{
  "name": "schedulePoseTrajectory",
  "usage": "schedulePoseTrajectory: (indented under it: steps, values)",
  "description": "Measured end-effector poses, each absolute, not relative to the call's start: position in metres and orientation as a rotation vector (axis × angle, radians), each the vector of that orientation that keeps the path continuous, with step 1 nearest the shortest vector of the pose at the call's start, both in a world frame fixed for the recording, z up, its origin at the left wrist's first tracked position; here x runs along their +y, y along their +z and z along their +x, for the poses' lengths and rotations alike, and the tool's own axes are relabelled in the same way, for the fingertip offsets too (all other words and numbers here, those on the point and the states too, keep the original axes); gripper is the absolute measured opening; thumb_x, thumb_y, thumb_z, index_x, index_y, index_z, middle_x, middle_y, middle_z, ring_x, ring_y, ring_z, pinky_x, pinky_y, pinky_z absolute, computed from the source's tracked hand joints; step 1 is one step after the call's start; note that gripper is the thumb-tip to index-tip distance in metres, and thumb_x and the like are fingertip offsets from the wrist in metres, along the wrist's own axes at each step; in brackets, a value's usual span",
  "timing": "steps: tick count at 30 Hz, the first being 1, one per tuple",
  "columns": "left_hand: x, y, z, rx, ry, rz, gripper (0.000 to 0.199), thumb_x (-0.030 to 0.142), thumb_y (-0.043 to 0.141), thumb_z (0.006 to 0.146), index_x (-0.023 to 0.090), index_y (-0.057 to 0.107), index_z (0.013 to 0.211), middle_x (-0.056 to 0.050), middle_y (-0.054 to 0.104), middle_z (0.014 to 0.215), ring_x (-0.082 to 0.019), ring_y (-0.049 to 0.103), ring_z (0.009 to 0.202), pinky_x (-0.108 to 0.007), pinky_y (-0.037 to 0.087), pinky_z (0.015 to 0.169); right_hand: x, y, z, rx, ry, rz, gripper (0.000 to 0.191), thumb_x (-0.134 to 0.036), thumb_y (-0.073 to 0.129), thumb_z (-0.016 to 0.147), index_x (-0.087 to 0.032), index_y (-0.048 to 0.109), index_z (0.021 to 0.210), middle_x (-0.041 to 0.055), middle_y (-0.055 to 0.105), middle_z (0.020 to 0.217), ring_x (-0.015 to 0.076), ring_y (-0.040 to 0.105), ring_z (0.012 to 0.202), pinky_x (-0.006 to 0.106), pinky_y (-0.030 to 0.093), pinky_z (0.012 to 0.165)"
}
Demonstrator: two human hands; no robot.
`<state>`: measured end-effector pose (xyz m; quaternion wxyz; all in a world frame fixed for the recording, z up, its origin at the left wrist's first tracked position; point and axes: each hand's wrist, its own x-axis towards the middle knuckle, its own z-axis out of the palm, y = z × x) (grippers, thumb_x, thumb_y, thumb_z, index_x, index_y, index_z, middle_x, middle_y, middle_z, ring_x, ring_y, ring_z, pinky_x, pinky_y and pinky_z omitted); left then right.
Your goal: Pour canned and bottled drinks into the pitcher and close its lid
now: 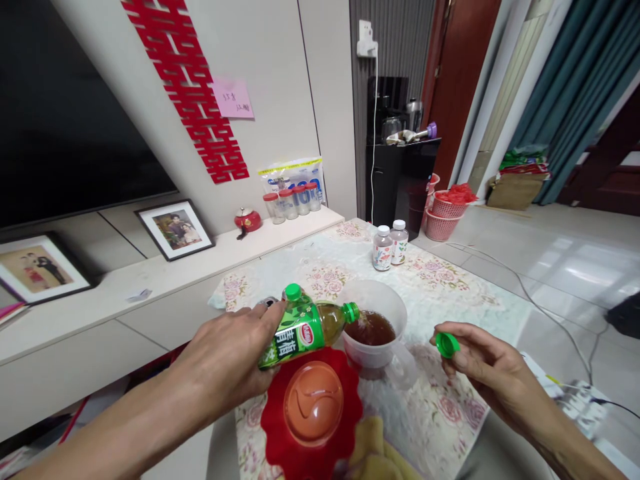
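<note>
My left hand [235,350] is wrapped round a green-labelled plastic bottle [293,337], tipped so its open green mouth points right over a white pitcher [395,300]. Liquid runs from the mouth into the brown drink [370,329] inside the pitcher. My right hand [483,360] pinches a green bottle cap [447,345], its hollow side showing, to the right of the pitcher's handle. Behind the tilted bottle, another green cap [293,291] shows on a bottle mostly hidden. A red scalloped dish with an orange lid-like top [314,403] sits below the bottle.
Two white-capped bottles [383,248] stand at the back of the flowered tablecloth [325,277]. A yellow cloth [375,453] lies at the front edge. Red-lidded jars [287,203] and framed photos [175,230] line the white cabinet. A power strip [580,407] and cables lie at right.
</note>
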<state>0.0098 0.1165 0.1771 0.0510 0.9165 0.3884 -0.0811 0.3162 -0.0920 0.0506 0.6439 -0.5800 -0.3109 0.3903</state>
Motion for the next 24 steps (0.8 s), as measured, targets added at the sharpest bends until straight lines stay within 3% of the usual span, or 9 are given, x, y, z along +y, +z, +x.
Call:
schedulePoseTrajectory:
  steps: [3,12,24]
  values:
    - [0.115,0.184,0.017,1.226,-0.437,2.839,0.085,0.019,0.064,0.066,0.017,0.053,0.151,-0.02,0.075,0.121,-0.044,0.072,0.109,-0.045,0.054,0.081,-0.093,0.05,0.316,-0.712,0.88,-1.332,0.038,-0.046,0.093,0.072,-0.027,0.085,0.104,0.0056,0.075,0.082,0.0188,0.066,0.071,0.031,0.058,0.062]
    - [0.114,0.189,0.022,1.221,-0.353,2.847,0.066,0.02,0.063,0.062,0.02,0.064,0.128,-0.013,0.076,0.106,-0.037,0.073,0.095,-0.038,0.05,0.075,-0.091,0.051,0.316,-0.709,0.898,-1.311,0.038,-0.046,0.093,0.072,-0.026,0.085,0.104,0.0058,0.075,0.084,0.0182,0.066,0.072,0.03,0.057,0.063]
    - [0.115,0.194,0.026,1.194,-0.469,2.962,0.06,0.018,0.064,0.065,0.017,0.066,0.125,-0.017,0.075,0.105,-0.043,0.074,0.094,-0.045,0.053,0.075,-0.092,0.049,0.316,-0.719,0.918,-1.299,0.035,-0.045,0.092,0.075,-0.03,0.084,0.105,0.0043,0.075,0.084,0.0163,0.065,0.071,0.027,0.054,0.063]
